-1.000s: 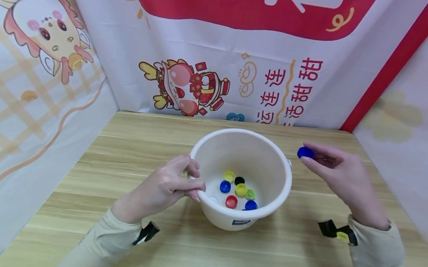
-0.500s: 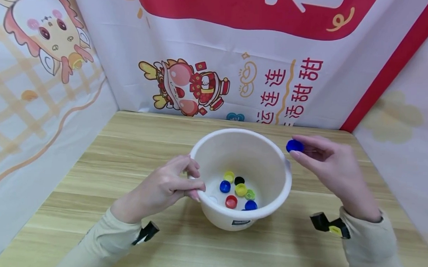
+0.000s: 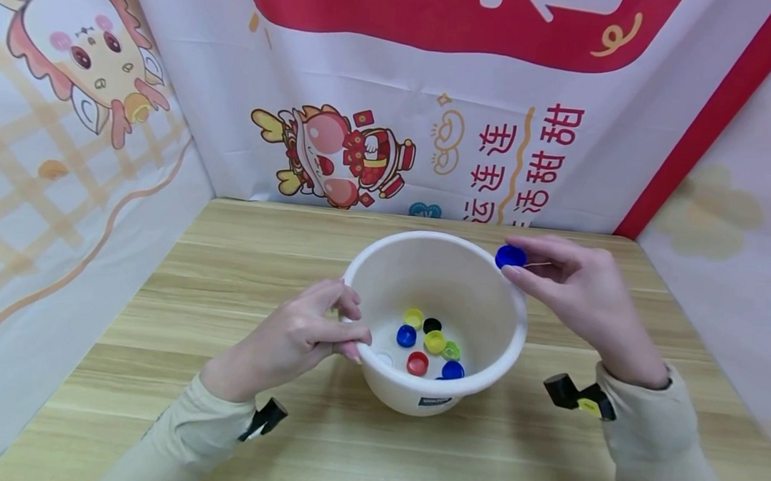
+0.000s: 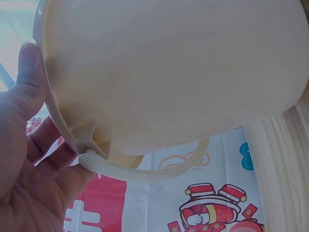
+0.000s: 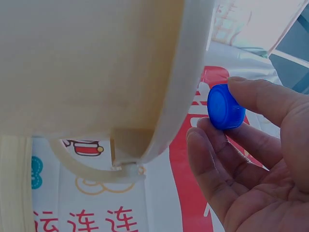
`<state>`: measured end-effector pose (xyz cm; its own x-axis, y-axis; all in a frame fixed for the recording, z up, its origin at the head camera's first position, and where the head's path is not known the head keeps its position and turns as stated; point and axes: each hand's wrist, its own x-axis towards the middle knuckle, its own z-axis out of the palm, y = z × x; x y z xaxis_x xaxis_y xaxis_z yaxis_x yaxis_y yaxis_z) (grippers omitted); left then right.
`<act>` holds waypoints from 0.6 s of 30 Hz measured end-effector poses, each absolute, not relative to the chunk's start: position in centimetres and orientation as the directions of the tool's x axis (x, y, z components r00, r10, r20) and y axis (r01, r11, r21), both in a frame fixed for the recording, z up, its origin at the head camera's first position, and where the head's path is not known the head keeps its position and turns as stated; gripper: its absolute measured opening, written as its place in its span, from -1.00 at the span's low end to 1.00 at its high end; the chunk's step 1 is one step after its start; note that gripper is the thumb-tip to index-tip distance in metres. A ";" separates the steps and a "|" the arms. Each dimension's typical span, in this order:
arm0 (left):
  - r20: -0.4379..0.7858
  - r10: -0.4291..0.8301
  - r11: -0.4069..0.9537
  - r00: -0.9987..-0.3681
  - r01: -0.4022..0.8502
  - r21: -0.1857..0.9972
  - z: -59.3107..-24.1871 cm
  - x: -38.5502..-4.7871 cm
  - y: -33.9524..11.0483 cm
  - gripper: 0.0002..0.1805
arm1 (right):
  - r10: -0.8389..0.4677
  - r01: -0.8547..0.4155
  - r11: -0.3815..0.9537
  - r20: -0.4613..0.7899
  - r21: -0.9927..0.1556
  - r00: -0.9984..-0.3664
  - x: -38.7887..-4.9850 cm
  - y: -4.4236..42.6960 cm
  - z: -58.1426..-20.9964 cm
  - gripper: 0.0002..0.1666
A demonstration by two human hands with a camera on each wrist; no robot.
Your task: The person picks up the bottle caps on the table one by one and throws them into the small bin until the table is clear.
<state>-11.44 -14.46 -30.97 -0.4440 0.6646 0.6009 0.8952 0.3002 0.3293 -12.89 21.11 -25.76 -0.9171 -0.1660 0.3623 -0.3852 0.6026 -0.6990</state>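
A white plastic bucket (image 3: 436, 264) stands on the wooden table, tilted a little toward the viewer. My left hand (image 3: 297, 333) grips its left rim, thumb on top and fingers curled over the edge; the left wrist view shows that hand (image 4: 36, 145) beside the handle joint. Between thumb and fingertips, my right hand (image 3: 577, 292) pinches a blue bottle cap (image 3: 510, 257) at the bucket's right rim. In the right wrist view the ribbed cap (image 5: 224, 107) is just outside the rim. Inside the bucket lie several caps, among them a red one (image 3: 417, 363) and a black one (image 3: 432, 326).
The bucket's handle (image 4: 145, 171) hangs on the far side. Around the bucket spreads the wooden tabletop (image 3: 242, 263). A printed cloth backdrop (image 3: 393, 76) closes the back, and printed side panels (image 3: 58, 183) flank the table.
My right hand has carried the blue bottle cap leftward and slightly away, from right of the bucket to its rim. The left hand and the bucket stay in place.
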 end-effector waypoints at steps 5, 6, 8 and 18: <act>0.597 0.667 0.301 -0.446 0.894 0.331 -30.8 -11.4 -14.5 -0.69 | -0.192 -0.416 0.580 0.378 -0.700 -0.905 -13.0 20.6 -25.5 -0.54; 0.596 0.667 0.303 -0.447 0.894 0.332 -30.8 -11.4 -14.5 -0.69 | -0.195 -0.420 0.577 0.381 -0.700 -0.904 -13.0 20.5 -25.5 -0.55; 0.596 0.668 0.303 -0.447 0.894 0.330 -30.8 -11.4 -14.5 -0.69 | -0.201 -0.421 0.573 0.378 -0.703 -0.904 -13.0 20.2 -25.4 -0.55; 0.606 0.671 0.293 -0.427 0.904 0.312 -30.8 -11.5 -14.5 -0.67 | -0.235 -0.428 0.539 0.359 -0.726 -0.903 -12.8 18.9 -24.7 -0.56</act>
